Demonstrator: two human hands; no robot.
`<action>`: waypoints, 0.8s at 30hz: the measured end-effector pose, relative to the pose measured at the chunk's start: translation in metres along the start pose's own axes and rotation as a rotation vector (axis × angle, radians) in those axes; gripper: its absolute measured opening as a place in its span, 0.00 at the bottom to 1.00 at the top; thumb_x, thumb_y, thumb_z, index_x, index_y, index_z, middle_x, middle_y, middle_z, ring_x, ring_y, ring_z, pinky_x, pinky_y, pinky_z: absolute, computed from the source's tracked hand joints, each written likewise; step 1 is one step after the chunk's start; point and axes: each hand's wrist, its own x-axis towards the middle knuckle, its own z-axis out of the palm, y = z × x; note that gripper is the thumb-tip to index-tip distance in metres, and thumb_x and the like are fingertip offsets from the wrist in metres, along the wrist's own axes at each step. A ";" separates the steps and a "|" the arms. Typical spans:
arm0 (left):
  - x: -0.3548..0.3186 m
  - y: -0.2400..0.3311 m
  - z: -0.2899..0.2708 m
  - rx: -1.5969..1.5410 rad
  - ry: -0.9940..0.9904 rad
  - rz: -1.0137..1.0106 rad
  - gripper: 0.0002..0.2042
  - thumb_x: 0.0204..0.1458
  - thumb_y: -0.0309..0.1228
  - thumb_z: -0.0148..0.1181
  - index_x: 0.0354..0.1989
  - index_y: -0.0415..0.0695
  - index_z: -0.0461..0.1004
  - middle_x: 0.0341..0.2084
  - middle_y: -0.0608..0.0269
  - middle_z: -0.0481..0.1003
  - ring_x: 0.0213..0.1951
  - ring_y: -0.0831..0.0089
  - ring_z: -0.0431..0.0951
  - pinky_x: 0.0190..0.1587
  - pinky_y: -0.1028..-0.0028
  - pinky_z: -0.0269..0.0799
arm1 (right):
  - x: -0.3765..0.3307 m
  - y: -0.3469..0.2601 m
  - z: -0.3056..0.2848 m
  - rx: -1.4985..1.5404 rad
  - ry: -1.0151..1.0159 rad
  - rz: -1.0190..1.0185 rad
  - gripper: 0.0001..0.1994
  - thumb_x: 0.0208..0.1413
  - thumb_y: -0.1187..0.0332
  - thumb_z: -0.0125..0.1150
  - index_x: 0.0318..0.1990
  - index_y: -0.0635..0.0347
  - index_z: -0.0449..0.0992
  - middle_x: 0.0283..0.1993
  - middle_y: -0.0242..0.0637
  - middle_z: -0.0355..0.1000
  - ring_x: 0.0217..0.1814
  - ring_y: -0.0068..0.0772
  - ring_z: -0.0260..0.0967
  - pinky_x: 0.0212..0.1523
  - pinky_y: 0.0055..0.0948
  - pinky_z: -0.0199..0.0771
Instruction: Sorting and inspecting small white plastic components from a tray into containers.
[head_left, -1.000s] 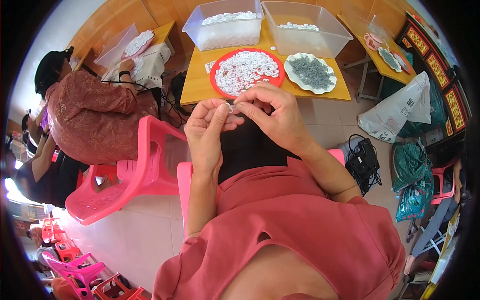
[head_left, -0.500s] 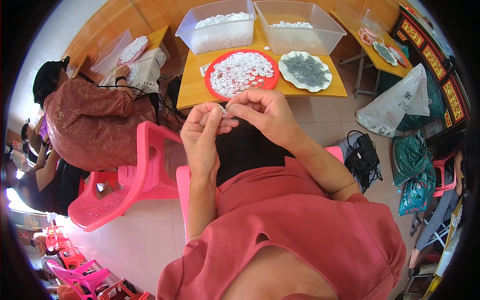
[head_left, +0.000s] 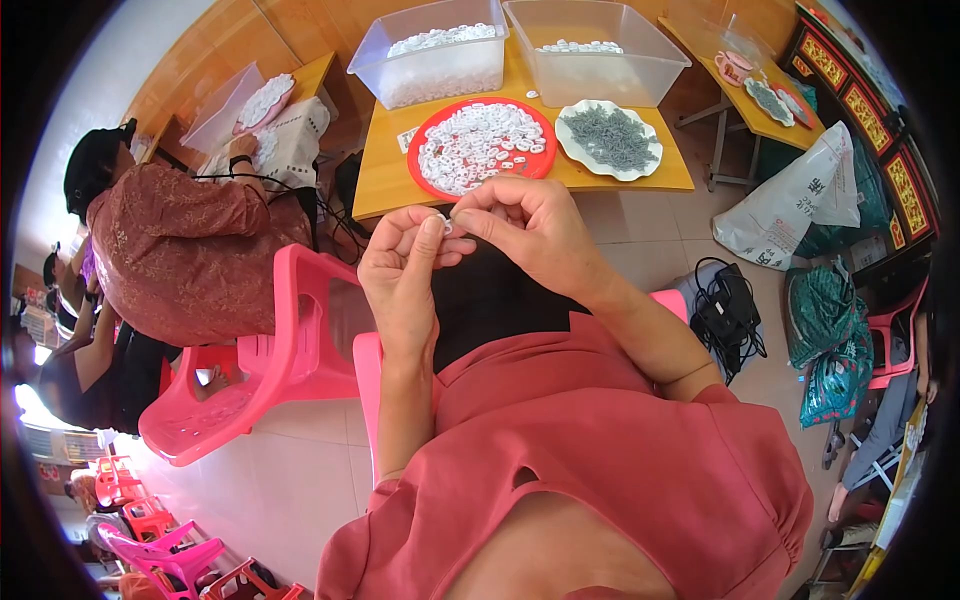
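My left hand (head_left: 402,262) pinches a small white plastic piece (head_left: 447,226) between thumb and fingers, above my lap. Thumb and forefinger of my right hand (head_left: 525,228) are pressed together right beside that piece; whatever lies between them is too small to make out. Just beyond my hands, a red round tray (head_left: 549,152) on the table holds many loose white oval pieces (head_left: 470,145). To its right is a white scalloped plate (head_left: 652,160) heaped with small grey parts (head_left: 610,138).
Two clear plastic bins (head_left: 430,75) (head_left: 600,80) with white pieces stand at the back of the wooden table (head_left: 385,190). A co-worker (head_left: 180,240) sits at left, near a pink chair (head_left: 290,330). Black cables (head_left: 725,315) and green bags (head_left: 825,340) lie at right.
My hands stay in nearly the same pinched pose around the white piece. The view has shifted very slightly.
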 end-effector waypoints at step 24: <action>0.005 -0.007 0.002 0.063 -0.001 0.055 0.07 0.65 0.25 0.62 0.45 0.34 0.75 0.33 0.57 0.83 0.31 0.73 0.85 0.35 0.80 0.80 | 0.002 -0.003 0.003 -0.117 0.045 -0.057 0.05 0.62 0.72 0.68 0.39 0.66 0.84 0.32 0.24 0.74 0.28 0.09 0.61 0.29 0.17 0.62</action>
